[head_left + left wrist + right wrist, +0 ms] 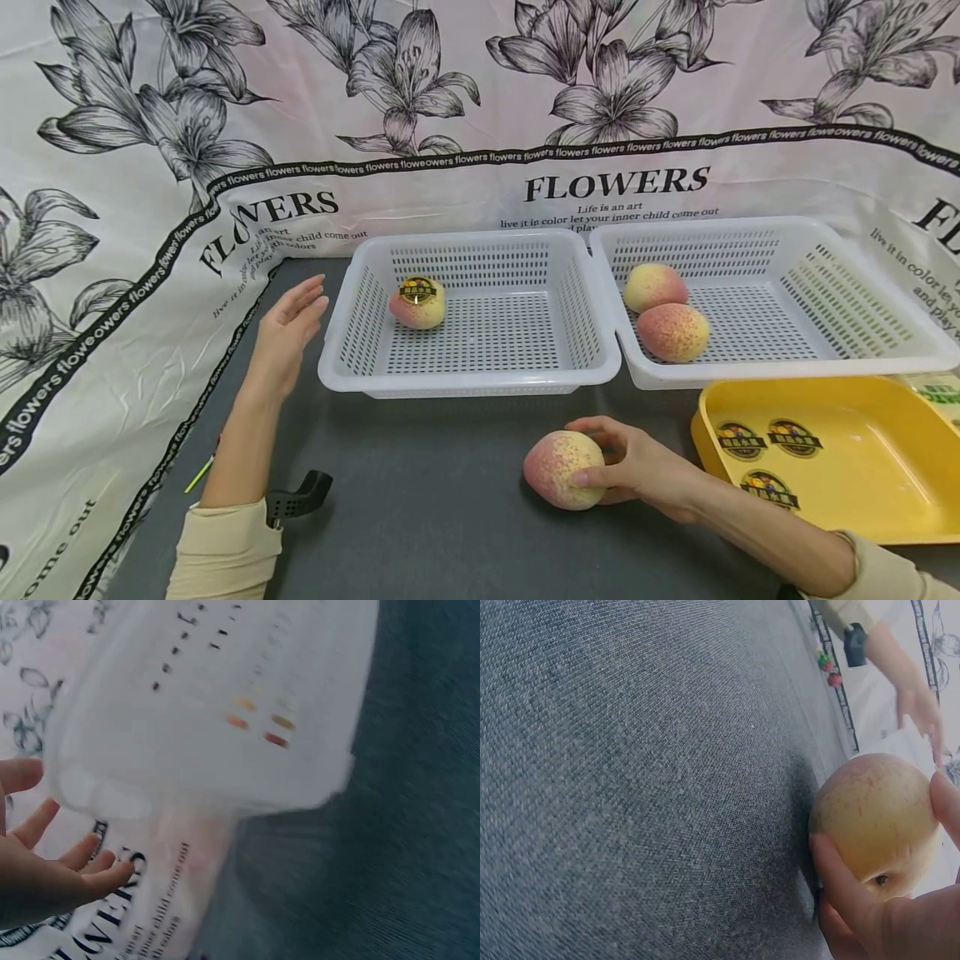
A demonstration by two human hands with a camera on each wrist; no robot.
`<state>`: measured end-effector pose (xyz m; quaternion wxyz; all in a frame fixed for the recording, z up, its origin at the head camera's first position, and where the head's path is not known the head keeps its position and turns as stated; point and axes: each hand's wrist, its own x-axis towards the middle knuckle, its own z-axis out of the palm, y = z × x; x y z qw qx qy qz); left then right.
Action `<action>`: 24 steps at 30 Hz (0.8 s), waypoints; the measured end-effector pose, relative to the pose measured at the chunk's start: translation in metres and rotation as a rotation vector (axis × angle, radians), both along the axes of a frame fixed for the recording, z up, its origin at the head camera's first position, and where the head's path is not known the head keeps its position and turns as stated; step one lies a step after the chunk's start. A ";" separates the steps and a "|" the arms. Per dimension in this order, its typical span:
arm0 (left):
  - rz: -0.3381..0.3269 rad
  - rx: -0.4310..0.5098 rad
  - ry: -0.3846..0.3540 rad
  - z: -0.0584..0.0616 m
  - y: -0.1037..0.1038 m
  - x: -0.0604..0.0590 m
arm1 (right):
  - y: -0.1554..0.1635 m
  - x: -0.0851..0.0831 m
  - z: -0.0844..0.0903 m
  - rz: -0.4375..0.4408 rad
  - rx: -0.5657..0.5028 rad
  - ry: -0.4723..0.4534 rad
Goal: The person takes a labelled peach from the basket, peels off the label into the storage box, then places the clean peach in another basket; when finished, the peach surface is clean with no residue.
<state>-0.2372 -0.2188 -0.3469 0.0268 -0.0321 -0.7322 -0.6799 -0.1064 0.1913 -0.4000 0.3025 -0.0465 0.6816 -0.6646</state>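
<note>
My right hand (637, 467) holds a pink and yellow peach (558, 468) at the dark tabletop, in front of the baskets. In the right wrist view the thumb and fingers grip the peach (874, 817) around its stem end. My left hand (291, 333) is raised beside the left white basket (468, 385), fingers extended and holding nothing. The left wrist view shows this hand (56, 874) near the basket's corner (112, 795). Inside the left basket lies a peach (420, 312) with a black and gold sticker (417, 290) on it.
The right white basket (795, 371) holds two peaches, one (656, 287) behind the other (673, 333). In front of it stands a yellow tray (862, 467) with several black and gold stickers. A flower-printed cloth (450, 192) rises behind the baskets and along the left.
</note>
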 end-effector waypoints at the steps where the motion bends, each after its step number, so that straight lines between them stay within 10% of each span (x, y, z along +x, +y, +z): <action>1: -0.008 0.005 -0.029 -0.005 -0.004 -0.001 | 0.000 0.000 0.000 0.000 0.000 -0.001; 10: -0.145 0.105 -0.120 -0.033 -0.013 -0.004 | 0.000 0.000 -0.001 0.001 0.005 0.001; 24: -0.168 0.175 -0.137 -0.040 -0.009 -0.003 | 0.002 0.000 -0.003 -0.008 -0.004 -0.002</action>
